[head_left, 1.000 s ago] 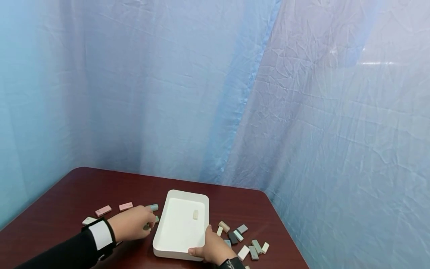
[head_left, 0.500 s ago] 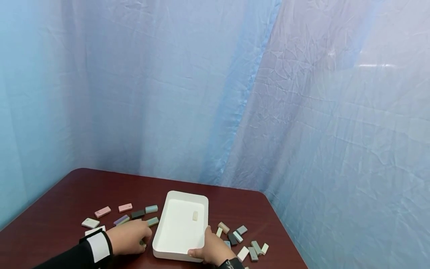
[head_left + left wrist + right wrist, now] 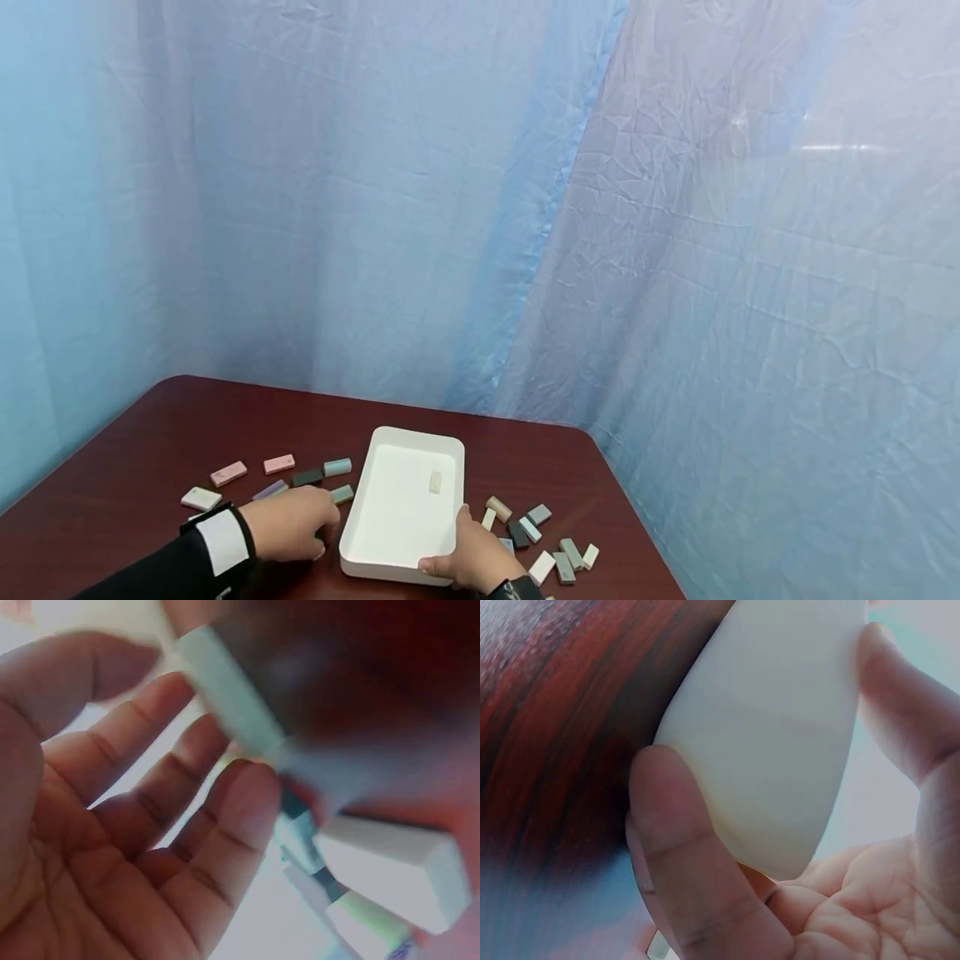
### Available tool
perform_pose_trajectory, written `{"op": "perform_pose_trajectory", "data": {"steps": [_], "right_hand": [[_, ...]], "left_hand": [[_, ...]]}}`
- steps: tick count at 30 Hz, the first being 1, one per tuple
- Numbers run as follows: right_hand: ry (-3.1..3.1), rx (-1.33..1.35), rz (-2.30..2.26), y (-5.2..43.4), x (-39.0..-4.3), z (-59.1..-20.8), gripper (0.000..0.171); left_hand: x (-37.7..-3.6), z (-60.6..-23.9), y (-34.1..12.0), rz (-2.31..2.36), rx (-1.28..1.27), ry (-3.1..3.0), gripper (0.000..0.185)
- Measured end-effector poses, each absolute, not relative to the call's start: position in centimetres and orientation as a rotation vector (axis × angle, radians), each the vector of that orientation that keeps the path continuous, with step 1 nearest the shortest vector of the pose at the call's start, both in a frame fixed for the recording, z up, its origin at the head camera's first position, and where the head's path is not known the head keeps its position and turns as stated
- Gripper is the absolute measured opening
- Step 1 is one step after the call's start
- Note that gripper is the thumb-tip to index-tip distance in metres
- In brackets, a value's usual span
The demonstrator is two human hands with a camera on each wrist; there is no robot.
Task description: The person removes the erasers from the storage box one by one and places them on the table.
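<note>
Gripping the tray's [image 3: 401, 500] near corner, the right hand [image 3: 472, 558] had thumb inside the rim and fingers under the wall; the tray sat flat on the table [image 3: 150, 433], one block [image 3: 435, 482] inside; left of it the left hand [image 3: 288, 523] lay knuckles-up among loose blocks [image 3: 337, 467], fingers relaxed and half-spread, holding nothing visible; more blocks [image 3: 540, 533] lay just right of the grip.

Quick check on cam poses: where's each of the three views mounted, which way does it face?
Head: high, facing forward and down at the table; left hand and right hand show.
Left wrist: close under the palm, facing blurred blocks; fingers show.
Right wrist: faces the white tray; thumb and palm show.
Shared: head and right wrist both see the tray corner gripped.
</note>
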State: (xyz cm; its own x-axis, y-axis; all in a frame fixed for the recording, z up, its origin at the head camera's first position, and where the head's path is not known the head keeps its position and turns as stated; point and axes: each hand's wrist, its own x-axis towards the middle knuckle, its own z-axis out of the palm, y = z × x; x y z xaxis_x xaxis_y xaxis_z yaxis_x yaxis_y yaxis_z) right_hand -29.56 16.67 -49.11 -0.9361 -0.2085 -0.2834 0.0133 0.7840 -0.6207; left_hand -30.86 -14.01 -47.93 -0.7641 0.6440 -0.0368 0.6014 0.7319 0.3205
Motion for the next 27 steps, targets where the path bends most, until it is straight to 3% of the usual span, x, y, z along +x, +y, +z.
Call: {"op": "perform_pose_trajectory", "data": {"steps": [6,17,27], "right_hand": [[2.629,-0.129,-0.904,16.7,-29.6,-49.1,0.123],[2.647,-0.143,-0.884,16.6,-29.4,-48.9,0.119],[2.662,-0.137,-0.821,16.5,-29.4,-48.7,0.117]], "left_hand": [[-32.1,-47.3,-12.7,0.386,0.976,2.967,0.028],[-35.8,-45.5,-5.6,0.268,1.176,2.938,0.014],[-38.3,-46.9,-1.7,-0.045,1.054,2.851,0.056]]}}
